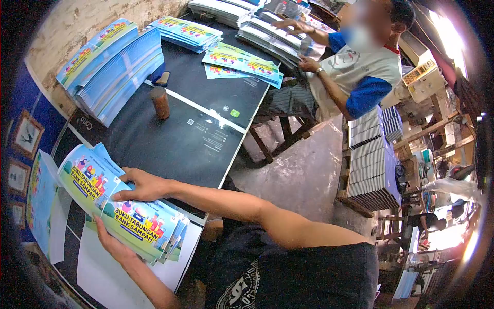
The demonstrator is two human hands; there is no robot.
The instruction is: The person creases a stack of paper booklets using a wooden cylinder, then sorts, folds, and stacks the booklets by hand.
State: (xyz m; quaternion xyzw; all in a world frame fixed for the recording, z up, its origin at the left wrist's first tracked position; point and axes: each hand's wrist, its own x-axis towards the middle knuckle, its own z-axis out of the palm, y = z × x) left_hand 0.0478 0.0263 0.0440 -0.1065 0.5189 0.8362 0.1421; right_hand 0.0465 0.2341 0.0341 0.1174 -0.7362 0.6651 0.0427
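At the far left, framed pictures (28, 135) against a blue surface; beside them, a stack of printed sheets (43, 206). Next rightward, above the black bench (190, 139): upper cover (82, 172), lettered "BUKU TABUNGAN BANK SAMPAH", print facing up. Left hand (113, 244) at the near side of the lower pile (141, 226) of matching covers, thumb extended along the edge; its fingers seem to run beneath the pile, hidden, so I cannot tell whether this grip is closed. White sheet (100, 270) under the pile. Farther along the bench, tall stack (121, 72) of blue-edged prints. Right hand (144, 186) between upper cover and lower pile: grip closed on the upper cover's right edge, thumb on top. Brown cylinder (160, 103) near the tall stack. Right of that, loose fanned covers (242, 61) on the bench. Seated co-worker (355, 77) beyond, one hand over a stack of paper (267, 38). Rightmost noted: bundled stacks (370, 165) on a wooden pallet (355, 206).
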